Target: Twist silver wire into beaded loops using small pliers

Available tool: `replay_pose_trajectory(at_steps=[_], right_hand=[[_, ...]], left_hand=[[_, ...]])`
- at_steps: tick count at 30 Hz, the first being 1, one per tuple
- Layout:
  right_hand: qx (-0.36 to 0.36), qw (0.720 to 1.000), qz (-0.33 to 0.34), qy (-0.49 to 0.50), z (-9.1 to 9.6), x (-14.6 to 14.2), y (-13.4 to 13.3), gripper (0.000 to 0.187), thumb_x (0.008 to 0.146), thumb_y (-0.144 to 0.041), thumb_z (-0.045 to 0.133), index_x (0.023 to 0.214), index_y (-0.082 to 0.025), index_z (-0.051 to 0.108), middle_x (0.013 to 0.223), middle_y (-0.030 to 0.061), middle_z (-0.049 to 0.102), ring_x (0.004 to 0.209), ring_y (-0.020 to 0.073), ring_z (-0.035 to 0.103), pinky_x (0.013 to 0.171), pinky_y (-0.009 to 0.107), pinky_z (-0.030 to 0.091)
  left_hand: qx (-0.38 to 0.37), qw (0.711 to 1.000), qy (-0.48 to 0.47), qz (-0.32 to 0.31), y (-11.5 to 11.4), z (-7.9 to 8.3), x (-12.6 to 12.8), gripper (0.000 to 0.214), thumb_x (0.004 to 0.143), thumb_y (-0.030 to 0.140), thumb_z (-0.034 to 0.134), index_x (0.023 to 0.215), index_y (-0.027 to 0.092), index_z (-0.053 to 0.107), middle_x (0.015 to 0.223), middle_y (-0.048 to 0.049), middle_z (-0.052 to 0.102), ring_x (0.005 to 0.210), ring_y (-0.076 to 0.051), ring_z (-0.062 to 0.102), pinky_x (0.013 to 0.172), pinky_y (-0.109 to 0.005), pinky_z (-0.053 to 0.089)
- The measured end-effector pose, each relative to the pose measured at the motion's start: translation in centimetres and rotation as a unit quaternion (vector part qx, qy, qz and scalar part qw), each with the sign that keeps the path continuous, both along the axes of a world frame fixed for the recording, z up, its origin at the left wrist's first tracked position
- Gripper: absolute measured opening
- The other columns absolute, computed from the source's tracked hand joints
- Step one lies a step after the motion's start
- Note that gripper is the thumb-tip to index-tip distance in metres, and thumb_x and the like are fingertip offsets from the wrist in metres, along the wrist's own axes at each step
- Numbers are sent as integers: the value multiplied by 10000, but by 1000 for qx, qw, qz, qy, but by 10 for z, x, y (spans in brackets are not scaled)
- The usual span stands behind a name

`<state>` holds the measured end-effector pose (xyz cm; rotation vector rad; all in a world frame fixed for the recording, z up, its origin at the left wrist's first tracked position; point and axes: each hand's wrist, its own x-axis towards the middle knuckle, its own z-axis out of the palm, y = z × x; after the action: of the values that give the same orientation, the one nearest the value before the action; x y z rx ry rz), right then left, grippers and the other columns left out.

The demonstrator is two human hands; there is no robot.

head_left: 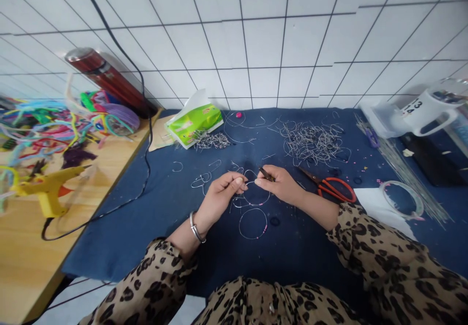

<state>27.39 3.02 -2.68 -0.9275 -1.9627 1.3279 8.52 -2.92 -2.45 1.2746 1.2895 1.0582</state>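
My left hand (222,191) is closed in a pinch on a thin wire loop (252,194) with small pink beads, held just above the blue cloth (168,218). My right hand (280,182) is closed round a small dark tool (266,174) whose tip meets the same wire near my left fingertips. A second beaded wire ring (253,223) lies flat on the cloth just below the hands. Both sleeves are leopard print, and a silver bangle sits on my left wrist.
Red-handled scissors (329,186) lie right of my right hand. Piles of bent wire (310,142) and a green tissue pack (193,124) sit farther back. A yellow glue gun (49,188), colourful pipe cleaners (54,120) and a red flask (106,79) are on the left; white mug (431,110) right.
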Motion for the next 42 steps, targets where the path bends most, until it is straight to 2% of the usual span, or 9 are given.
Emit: replay_pose_trajectory(at_steps=[6,16,24,34,38,42], right_hand=[[-62,997,-22,31,0,1,1,204,792,-354,519,689,-179,499,608,-54,374,575,81,350,567,223,303],[-73,996,-17,37,0,1,1,195,785,-340,520,677,-180,495,591,-58,361,563,78,339,554,221,294],[-60,998,-12,27,0,0,1,193,795,-331,517,678,-180,491,591,-60,358,561,78,334,560,226,293],[-23,1000,-8,-3,-2,-2,1,176,799,-330,520,700,-183,514,612,-52,399,593,86,374,595,236,307],[4,1000,-12,-13,-5,-3,0,178,799,-323,522,690,-185,500,631,-47,407,612,89,390,607,233,313],[21,1000,-13,-18,-6,-4,-1,187,798,-313,521,669,-182,488,637,-46,407,610,86,390,604,229,310]], left_hand=[[4,1000,-3,-9,1,3,-1,217,831,340,548,924,156,611,825,-54,640,746,-137,573,728,-278,454],[4,1000,12,2,1,0,-1,205,835,347,534,819,152,598,712,-22,610,643,-116,531,644,-246,430],[11,999,32,-15,1,1,0,204,835,344,536,810,151,595,705,-22,607,633,-111,522,633,-240,424],[7,1000,30,3,1,-1,-2,205,839,353,524,809,159,583,641,5,549,546,-85,475,549,-213,394],[7,996,85,7,0,-3,-5,206,844,360,507,828,168,579,640,13,549,469,-66,433,465,-192,351],[18,990,136,3,0,-1,-5,203,853,349,493,806,170,576,635,17,540,489,-64,424,469,-175,347]])
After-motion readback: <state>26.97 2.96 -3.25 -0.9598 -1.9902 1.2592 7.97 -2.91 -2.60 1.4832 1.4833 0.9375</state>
